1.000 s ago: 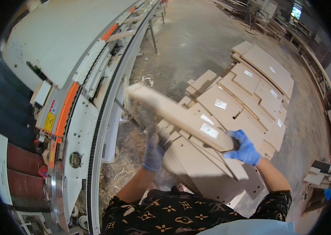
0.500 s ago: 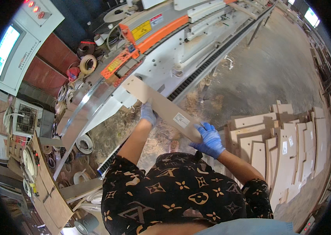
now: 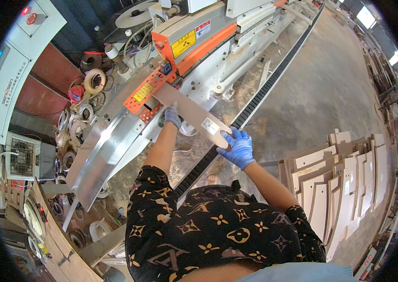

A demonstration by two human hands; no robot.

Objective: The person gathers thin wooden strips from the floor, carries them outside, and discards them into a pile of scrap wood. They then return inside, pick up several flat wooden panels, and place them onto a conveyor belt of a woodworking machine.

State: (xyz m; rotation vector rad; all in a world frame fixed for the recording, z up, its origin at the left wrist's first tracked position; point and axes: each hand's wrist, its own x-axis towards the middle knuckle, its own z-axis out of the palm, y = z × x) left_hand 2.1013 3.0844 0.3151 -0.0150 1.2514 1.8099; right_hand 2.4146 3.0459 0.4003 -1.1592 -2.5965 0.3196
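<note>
A long beige board (image 3: 192, 112) with a white label and a rounded near end is held in both my gloved hands. My left hand (image 3: 172, 115), in a blue glove, grips its left edge near the middle, thumb on top. The near right end is gripped by my right hand (image 3: 237, 148), also blue-gloved, with fingers over the corner. The board's far end meets the orange guard (image 3: 138, 97) of a long machine (image 3: 203, 70), at the gap where the metal infeed plate (image 3: 109, 136) ends. What lies under the board is hidden.
A black roller track (image 3: 250, 107) runs along the machine's near side. Stacked beige boards (image 3: 345, 178) stand on the right. Rolls of edging tape (image 3: 94, 81) crowd the floor on the left, below a control cabinet (image 3: 20, 70). A wooden tabletop (image 3: 60, 239) is at lower left.
Both hands have carried the board forward and left, and its far end has come up against the orange guard. My view has shifted slightly.
</note>
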